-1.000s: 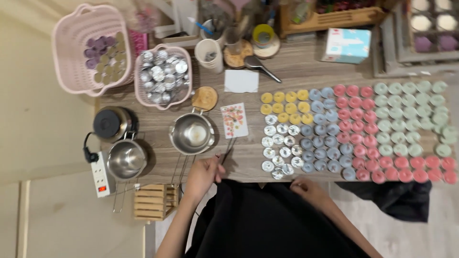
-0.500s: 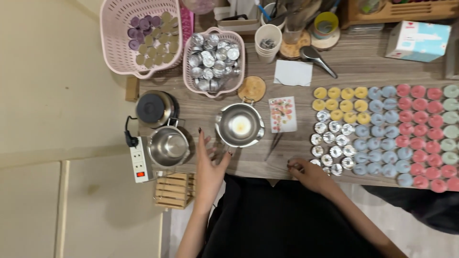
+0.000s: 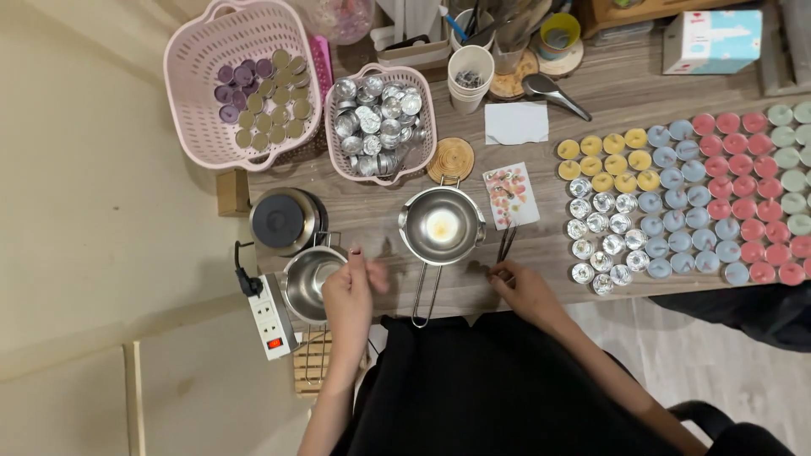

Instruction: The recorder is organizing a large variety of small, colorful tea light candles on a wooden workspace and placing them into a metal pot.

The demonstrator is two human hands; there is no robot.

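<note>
Most cups point(image 3: 676, 186) were already filled with wax, some point(image 3: 604, 236) remained empty, while the right hand point(image 3: 528, 291) pinched the tweezers point(image 3: 505, 245) and the left hand point(image 3: 351, 295) was open.

I see a white-and-blue carton point(image 3: 706, 40) with red marks at the table's far right edge, and a small floral printed card point(image 3: 511, 195) (pinkish, rectangular) just right of the pan.
</note>
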